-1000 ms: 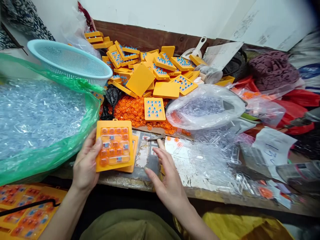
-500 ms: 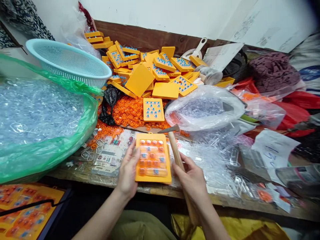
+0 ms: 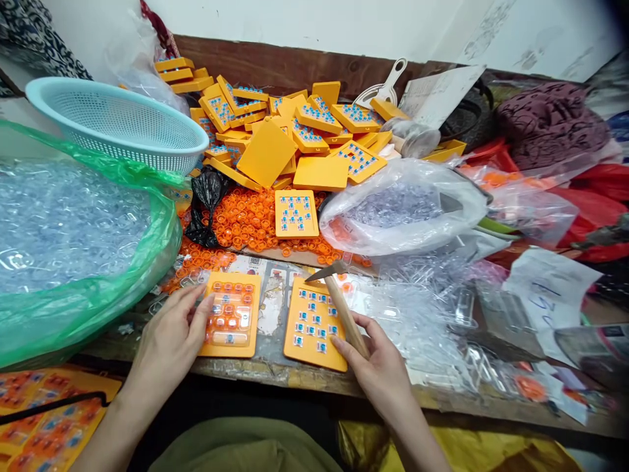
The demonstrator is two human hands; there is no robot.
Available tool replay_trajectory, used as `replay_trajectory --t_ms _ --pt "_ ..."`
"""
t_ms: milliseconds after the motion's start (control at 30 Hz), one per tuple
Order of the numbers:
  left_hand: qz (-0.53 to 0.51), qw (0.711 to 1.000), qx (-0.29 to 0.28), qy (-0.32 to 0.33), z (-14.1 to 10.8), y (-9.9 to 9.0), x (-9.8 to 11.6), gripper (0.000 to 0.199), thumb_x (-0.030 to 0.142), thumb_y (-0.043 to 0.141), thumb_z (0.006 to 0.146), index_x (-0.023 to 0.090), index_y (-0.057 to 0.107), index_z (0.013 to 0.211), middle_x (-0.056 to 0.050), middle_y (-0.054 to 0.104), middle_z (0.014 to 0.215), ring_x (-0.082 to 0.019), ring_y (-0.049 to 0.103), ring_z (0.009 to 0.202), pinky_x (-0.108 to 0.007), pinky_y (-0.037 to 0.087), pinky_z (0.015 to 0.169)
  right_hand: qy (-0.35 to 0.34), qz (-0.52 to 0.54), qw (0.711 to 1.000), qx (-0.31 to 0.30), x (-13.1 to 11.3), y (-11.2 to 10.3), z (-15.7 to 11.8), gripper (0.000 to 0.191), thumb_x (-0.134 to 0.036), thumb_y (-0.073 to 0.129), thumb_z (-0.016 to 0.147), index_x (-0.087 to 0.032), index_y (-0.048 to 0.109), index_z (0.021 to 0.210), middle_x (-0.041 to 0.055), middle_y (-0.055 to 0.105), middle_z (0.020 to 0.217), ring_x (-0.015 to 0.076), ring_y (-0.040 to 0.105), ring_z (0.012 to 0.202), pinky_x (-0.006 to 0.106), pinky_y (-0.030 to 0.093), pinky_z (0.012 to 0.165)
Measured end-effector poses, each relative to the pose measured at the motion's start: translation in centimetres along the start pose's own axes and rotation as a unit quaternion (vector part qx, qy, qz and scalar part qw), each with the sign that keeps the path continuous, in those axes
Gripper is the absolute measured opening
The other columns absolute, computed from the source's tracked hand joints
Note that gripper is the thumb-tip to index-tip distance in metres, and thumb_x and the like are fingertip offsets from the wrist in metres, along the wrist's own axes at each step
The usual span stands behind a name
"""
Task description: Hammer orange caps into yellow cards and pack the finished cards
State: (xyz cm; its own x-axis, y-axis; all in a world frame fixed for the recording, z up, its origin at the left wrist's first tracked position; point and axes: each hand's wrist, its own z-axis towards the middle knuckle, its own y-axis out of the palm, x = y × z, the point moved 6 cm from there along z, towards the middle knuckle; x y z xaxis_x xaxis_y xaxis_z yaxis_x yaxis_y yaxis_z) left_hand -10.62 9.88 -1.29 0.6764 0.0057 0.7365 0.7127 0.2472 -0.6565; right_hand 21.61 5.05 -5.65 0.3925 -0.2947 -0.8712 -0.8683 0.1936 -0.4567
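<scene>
My left hand (image 3: pixel 179 331) grips the left edge of a yellow plastic panel (image 3: pixel 250 328), thumb on its face. Orange pieces under clear covers fill that panel, with a few blue parts showing. Closed around the wooden handle of a small hammer (image 3: pixel 348 314) is my right hand (image 3: pixel 381 357); its thumb reaches the edge of a second yellow panel (image 3: pixel 309 357). This second panel carries rows of small blue-and-white parts and no covers. The hammer's thin metal head lies over its top edge. A gap separates the two panels at the front of the bench.
Behind are loose orange rings (image 3: pixel 246 216), another panel (image 3: pixel 297 229) and a heap of yellow panels (image 3: pixel 268 154). A green bag (image 3: pixel 164 246) of clear pieces and a blue basket (image 3: pixel 115 141) stand left. To the right sit a white bag (image 3: pixel 472 210) and scattered clear plastic (image 3: pixel 417 308).
My left hand has moved left with the covered panel. A second panel with blue parts now shows by my right hand, which still holds the hammer.
</scene>
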Motion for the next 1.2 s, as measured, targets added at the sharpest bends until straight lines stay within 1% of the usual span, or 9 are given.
replay_trajectory --t_ms 100,200,267,367,433,600,833,967,1200 --pt "0.151 0.978 -0.002 0.146 1.2 1.4 3.9 0.038 0.040 0.047 0.086 0.014 0.070 0.100 -0.017 0.068 0.109 -0.035 0.059 0.103 -0.051 0.042 0.096 -0.036 -0.015 0.999 -0.011 -0.6 0.2 0.8 0.037 -0.039 0.065 0.069 -0.021 0.061 0.102 0.0035 0.071 0.084 0.0231 0.065 0.072 0.034 0.049 0.066" --pt "0.150 0.954 -0.092 0.241 3.8 5.8 7.9 0.030 0.029 0.045 0.089 0.018 0.071 0.100 -0.011 0.070 0.104 -0.027 0.061 0.098 -0.040 0.046 0.092 -0.041 -0.009 0.999 -0.022 -0.8 0.5 1.3 0.036 -0.037 0.066 0.069 -0.021 0.062 0.101 0.0031 0.071 0.083 0.0223 0.065 0.071 0.034 0.050 0.065" --pt "0.169 0.935 -0.192 0.246 5.9 9.5 9.3 0.029 0.021 0.044 0.089 0.018 0.071 0.100 -0.010 0.069 0.110 -0.024 0.061 0.102 -0.036 0.046 0.090 -0.041 -0.001 0.999 -0.026 -0.8 0.6 1.2 0.038 -0.038 0.065 0.071 -0.020 0.061 0.104 0.0051 0.072 0.087 0.0228 0.066 0.073 0.035 0.052 0.067" --pt "0.181 0.928 -0.230 0.231 8.6 13.0 10.2 0.025 0.015 0.051 0.084 0.016 0.072 0.096 -0.012 0.070 0.104 -0.025 0.063 0.096 -0.033 0.047 0.083 -0.023 0.032 0.999 -0.005 -0.6 -0.3 0.2 0.040 -0.042 0.065 0.072 -0.019 0.060 0.105 0.0086 0.071 0.098 0.0243 0.068 0.082 0.036 0.054 0.072" --pt "0.183 0.928 -0.238 0.223 9.5 14.2 10.3 0.024 0.015 0.052 0.083 0.015 0.073 0.092 -0.013 0.072 0.097 -0.025 0.065 0.090 -0.033 0.047 0.078 -0.008 0.068 0.997 0.043 -0.3 -1.7 -0.8 0.040 -0.044 0.068 0.071 -0.020 0.059 0.102 0.0090 0.071 0.101 0.0249 0.067 0.088 0.036 0.054 0.077" --pt "0.177 0.923 -0.264 0.216 9.5 14.6 10.5 0.021 0.021 0.054 0.082 0.019 0.075 0.087 -0.010 0.073 0.088 -0.025 0.066 0.085 -0.031 0.047 0.073 0.049 0.117 0.985 0.117 0.8 -4.1 -2.3 0.045 -0.047 0.074 0.066 -0.021 0.057 0.100 0.0068 0.072 0.093 0.0241 0.067 0.090 0.037 0.052 0.084" --pt "0.136 0.935 -0.266 0.192 9.2 14.7 9.6 0.026 0.023 0.051 0.084 0.018 0.072 0.099 -0.008 0.074 0.095 -0.021 0.066 0.086 -0.027 0.048 0.075 0.041 0.127 0.989 0.068 1.6 -2.3 -2.4 0.045 -0.048 0.072 0.068 -0.021 0.056 0.099 0.0055 0.071 0.087 0.0223 0.067 0.082 0.032 0.055 0.073" --pt "0.136 0.933 -0.270 0.196 8.9 14.9 9.1 0.023 0.018 0.054 0.081 0.016 0.073 0.093 -0.010 0.071 0.096 -0.022 0.065 0.088 -0.028 0.048 0.076 0.025 0.098 0.994 0.047 1.5 -1.8 -2.6 0.041 -0.048 0.066 0.075 -0.022 0.054 0.105 0.0051 0.068 0.088 0.0204 0.065 0.072 0.030 0.054 0.059" --pt "0.107 0.935 -0.258 0.221 6.7 13.0 9.5 0.026 0.013 0.051 0.080 0.013 0.069 0.098 -0.011 0.066 0.101 -0.022 0.062 0.090 -0.032 0.047 0.082 -0.031 0.003 0.999 0.041 1.6 -1.9 -3.0 0.036 -0.045 0.060 0.080 -0.023 0.057 0.109 0.0078 0.069 0.100 0.0231 0.067 0.089 0.033 0.054 0.077"
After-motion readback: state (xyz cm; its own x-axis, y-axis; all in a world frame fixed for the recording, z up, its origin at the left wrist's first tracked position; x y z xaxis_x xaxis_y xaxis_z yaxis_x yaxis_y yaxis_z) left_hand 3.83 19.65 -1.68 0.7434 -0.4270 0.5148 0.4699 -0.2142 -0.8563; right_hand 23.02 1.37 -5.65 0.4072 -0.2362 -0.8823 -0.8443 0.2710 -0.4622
